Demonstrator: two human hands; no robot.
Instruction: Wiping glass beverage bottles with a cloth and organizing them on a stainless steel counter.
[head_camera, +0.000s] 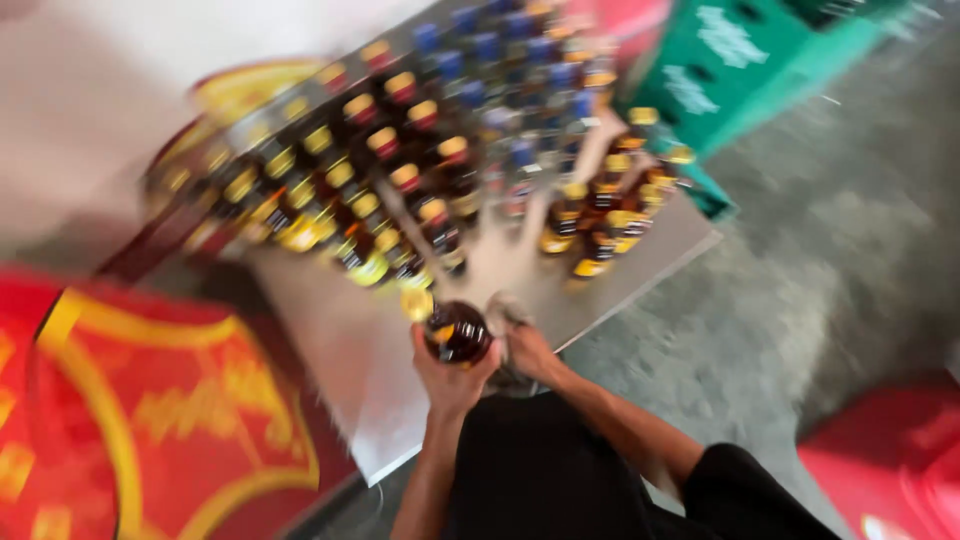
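Left hand: while the frame blurs, the left hand (450, 375) grips a dark bottle (457, 332).
Right hand: the right hand (527, 350), beside that bottle, clutches a pale cloth (505, 310).
Progress: capped bottles (400, 190) crowd the worktop (390, 400) beyond it; one in hand.

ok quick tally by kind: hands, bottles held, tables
hands: 2, left hand and right hand
held bottle: 1, in the left hand
table: 1
total: 4
standing bottles: too blurred to count
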